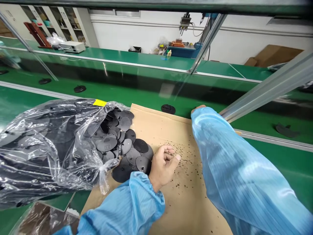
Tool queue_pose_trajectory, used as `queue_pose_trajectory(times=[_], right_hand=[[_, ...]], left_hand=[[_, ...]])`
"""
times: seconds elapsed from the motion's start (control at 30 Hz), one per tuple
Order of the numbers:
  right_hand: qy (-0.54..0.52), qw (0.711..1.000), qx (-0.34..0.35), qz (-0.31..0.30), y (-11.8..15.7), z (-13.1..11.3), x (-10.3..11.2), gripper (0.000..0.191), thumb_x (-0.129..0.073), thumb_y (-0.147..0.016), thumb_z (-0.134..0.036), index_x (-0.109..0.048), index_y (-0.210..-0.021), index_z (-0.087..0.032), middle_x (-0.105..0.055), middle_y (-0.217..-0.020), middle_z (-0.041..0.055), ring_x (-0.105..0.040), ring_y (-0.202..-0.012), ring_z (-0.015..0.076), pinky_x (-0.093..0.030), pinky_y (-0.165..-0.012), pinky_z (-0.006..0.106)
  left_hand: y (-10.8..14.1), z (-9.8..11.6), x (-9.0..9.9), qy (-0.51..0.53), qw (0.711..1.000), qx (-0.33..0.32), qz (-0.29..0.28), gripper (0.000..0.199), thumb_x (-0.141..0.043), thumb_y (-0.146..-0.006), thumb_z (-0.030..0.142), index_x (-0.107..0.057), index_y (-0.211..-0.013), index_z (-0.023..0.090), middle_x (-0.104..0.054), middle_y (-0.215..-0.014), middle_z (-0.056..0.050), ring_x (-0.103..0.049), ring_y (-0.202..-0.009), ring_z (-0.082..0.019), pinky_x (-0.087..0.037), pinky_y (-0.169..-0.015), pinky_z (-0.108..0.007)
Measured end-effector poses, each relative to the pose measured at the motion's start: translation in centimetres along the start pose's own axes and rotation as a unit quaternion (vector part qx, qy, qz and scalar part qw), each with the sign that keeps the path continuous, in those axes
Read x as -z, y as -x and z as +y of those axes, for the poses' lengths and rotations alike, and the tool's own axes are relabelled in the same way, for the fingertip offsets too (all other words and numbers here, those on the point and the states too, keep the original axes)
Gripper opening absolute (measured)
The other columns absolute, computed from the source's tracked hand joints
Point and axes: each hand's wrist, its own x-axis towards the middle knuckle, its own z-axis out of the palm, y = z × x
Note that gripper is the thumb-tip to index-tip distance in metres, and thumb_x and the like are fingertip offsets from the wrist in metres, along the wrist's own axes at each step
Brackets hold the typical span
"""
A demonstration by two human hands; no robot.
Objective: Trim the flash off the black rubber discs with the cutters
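Observation:
My left hand (163, 167) is over the cardboard sheet (168, 215), beside the scattered tiny black parts (188, 163). Its fingers are loosely curled, with the thumb apart, and I see nothing between them. Just left of it lies a heap of round black plastic discs (133, 155), some with small pegs, spilling from a clear plastic bag (49, 143). My right hand (199, 107) reaches forward to the green belt (137, 99); the blue sleeve hides nearly all of it, fingers included. A black disc-shaped piece (168, 109) sits on the belt to its left.
More black pieces (80, 88) lie spaced along the belt, including one at the right (286, 130). A metal post (266, 86) slants up beside my right sleeve. A clear panel, a green bench (114, 55) and a grey-white device (72, 46) stand beyond.

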Motion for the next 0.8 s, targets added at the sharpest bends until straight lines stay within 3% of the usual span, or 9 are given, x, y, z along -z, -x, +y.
queue_pose_trajectory(times=[0.13, 0.23, 0.33, 0.43, 0.47, 0.53, 0.6, 0.7, 0.8], right_hand=[[0.042, 0.997, -0.058, 0.026, 1.1, -0.7, 2.0, 0.005, -0.067, -0.076, -0.013, -0.064, -0.072, -0.013, -0.061, -0.081, 0.0153, -0.057, -0.102, 0.0354, -0.041, -0.09, 0.052], [0.02, 1.0, -0.009, 0.022, 3.7, -2.0, 3.9, 0.01, -0.065, -0.074, -0.013, -0.063, -0.082, -0.017, -0.061, -0.083, 0.0089, -0.057, -0.096, 0.0293, -0.04, -0.092, 0.05], [-0.057, 0.995, 0.063, -0.048, 8.6, -3.0, 5.9, 0.008, -0.062, -0.079, -0.023, -0.062, -0.085, -0.019, -0.06, -0.075, 0.0017, -0.058, -0.078, 0.0191, -0.047, -0.081, 0.039], [-0.136, 0.973, 0.123, -0.139, 15.5, -2.9, 7.9, 0.018, -0.068, -0.075, -0.035, -0.062, -0.082, -0.02, -0.06, -0.072, -0.0007, -0.056, -0.07, 0.0162, -0.049, -0.073, 0.034], [-0.196, 0.947, 0.154, -0.202, 17.9, -2.6, 8.5, 0.021, -0.07, -0.075, -0.038, -0.063, -0.084, -0.02, -0.063, -0.076, 0.0007, -0.057, -0.072, 0.0175, -0.049, -0.073, 0.036], [-0.266, 0.905, 0.175, -0.281, 22.1, -1.9, 9.4, 0.025, -0.069, -0.077, -0.043, -0.064, -0.086, -0.02, -0.065, -0.08, 0.0022, -0.059, -0.075, 0.0191, -0.049, -0.074, 0.037], [-0.285, 0.887, 0.183, -0.313, 25.1, -0.9, 9.8, 0.028, -0.068, -0.079, -0.046, -0.066, -0.089, -0.019, -0.067, -0.085, 0.0039, -0.06, -0.08, 0.0202, -0.049, -0.076, 0.037], [-0.296, 0.901, 0.179, -0.264, 26.9, 0.7, 9.5, 0.034, -0.072, -0.074, -0.046, -0.067, -0.096, -0.02, -0.066, -0.094, 0.0057, -0.06, -0.087, 0.0214, -0.048, -0.08, 0.037], [-0.301, 0.941, 0.122, -0.097, 26.5, 2.6, 8.8, 0.032, -0.073, -0.071, -0.043, -0.064, -0.094, -0.022, -0.057, -0.081, 0.0012, -0.054, -0.071, 0.0163, -0.046, -0.069, 0.033]], left_hand=[[0.0, -0.1, -0.1, 0.017, 1.0, -0.003, 0.0, 0.036, -0.068, -0.077, 0.038, -0.056, -0.104, 0.018, -0.06, -0.1, -0.008, -0.059, -0.07, -0.011, -0.051, -0.063, -0.024], [-0.1, 0.1, -0.3, 0.05, 0.999, 0.007, -0.001, 0.038, -0.07, -0.075, 0.044, -0.056, -0.097, 0.017, -0.061, -0.089, -0.005, -0.06, -0.064, -0.011, -0.051, -0.059, -0.025], [-0.4, 0.9, 0.0, 0.128, 0.989, 0.078, -0.006, 0.045, -0.063, -0.077, 0.057, -0.055, -0.091, 0.016, -0.062, -0.077, -0.004, -0.058, -0.053, -0.011, -0.048, -0.049, -0.024], [-0.7, 2.0, 0.8, 0.225, 0.946, 0.211, -0.1, 0.061, -0.045, -0.08, 0.072, -0.056, -0.094, 0.014, -0.065, -0.07, -0.008, -0.057, -0.047, -0.012, -0.043, -0.041, -0.022], [-0.7, 2.2, 1.2, 0.247, 0.924, 0.248, -0.153, 0.066, -0.041, -0.079, 0.075, -0.057, -0.095, 0.013, -0.067, -0.071, -0.01, -0.058, -0.046, -0.013, -0.04, -0.04, -0.021], [-0.7, 2.6, 1.8, 0.27, 0.887, 0.288, -0.24, 0.069, -0.042, -0.078, 0.076, -0.06, -0.097, 0.012, -0.069, -0.073, -0.012, -0.059, -0.047, -0.014, -0.037, -0.037, -0.02], [-0.4, 2.6, 2.1, 0.271, 0.876, 0.288, -0.276, 0.055, -0.055, -0.08, 0.064, -0.063, -0.096, 0.012, -0.069, -0.074, -0.011, -0.06, -0.05, -0.013, -0.038, -0.038, -0.019], [0.0, 2.4, 1.9, 0.249, 0.906, 0.236, -0.249, 0.026, -0.072, -0.077, 0.031, -0.065, -0.094, 0.014, -0.067, -0.074, -0.006, -0.059, -0.054, -0.009, -0.042, -0.043, -0.016], [0.1, 2.1, 1.3, 0.225, 0.945, 0.162, -0.17, 0.032, -0.078, -0.068, 0.019, -0.064, -0.097, 0.015, -0.065, -0.077, -0.002, -0.057, -0.056, -0.008, -0.046, -0.048, -0.018]])
